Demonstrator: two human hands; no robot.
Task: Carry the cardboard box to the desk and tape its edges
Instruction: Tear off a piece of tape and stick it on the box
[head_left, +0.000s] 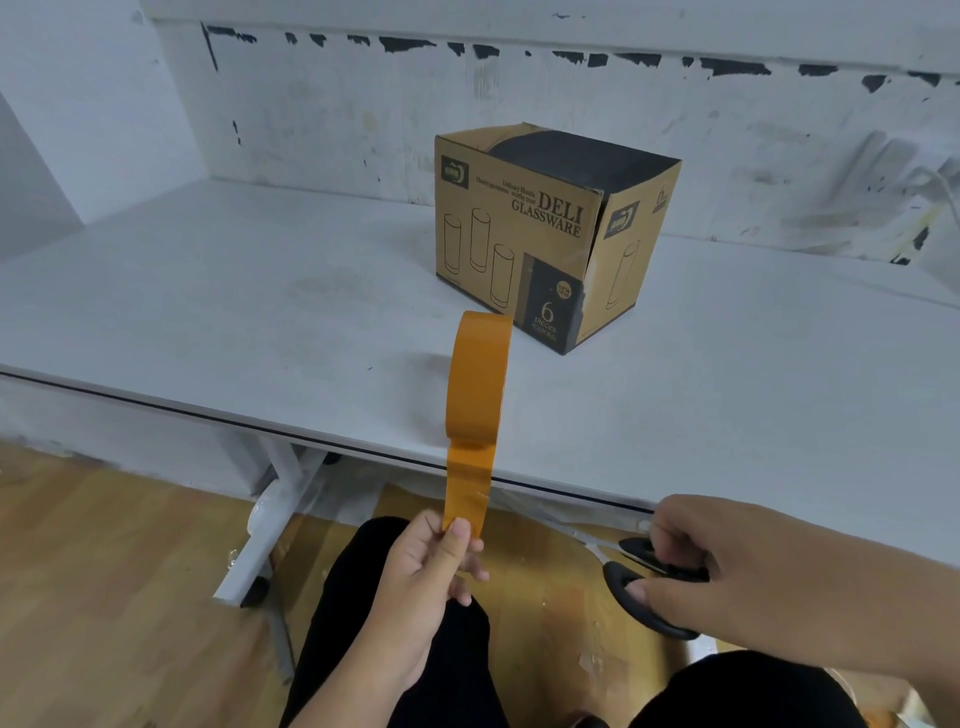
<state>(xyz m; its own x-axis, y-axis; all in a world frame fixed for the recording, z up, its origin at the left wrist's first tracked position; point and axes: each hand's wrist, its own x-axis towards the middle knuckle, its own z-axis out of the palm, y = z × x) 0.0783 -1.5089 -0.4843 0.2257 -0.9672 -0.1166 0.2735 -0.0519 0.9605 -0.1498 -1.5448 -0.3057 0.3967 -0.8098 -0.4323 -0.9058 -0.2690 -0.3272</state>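
Note:
A brown cardboard box (550, 234) printed "DELI GLASSWARE" stands upside down on the white desk (260, 322), with its near corner seam split. An orange tape roll (478, 379) stands on edge near the desk's front. A pulled strip of tape (467, 488) runs down from the roll to my left hand (441, 561), which pinches its free end below the desk edge. My right hand (737, 561) grips black-handled scissors (639, 566), whose blades point left toward the strip.
A scuffed white wall (519, 104) backs the desk. The desk's white leg (270, 519) stands on a wooden floor (104, 597) at the lower left. My dark-trousered knees (395, 649) sit below the desk edge.

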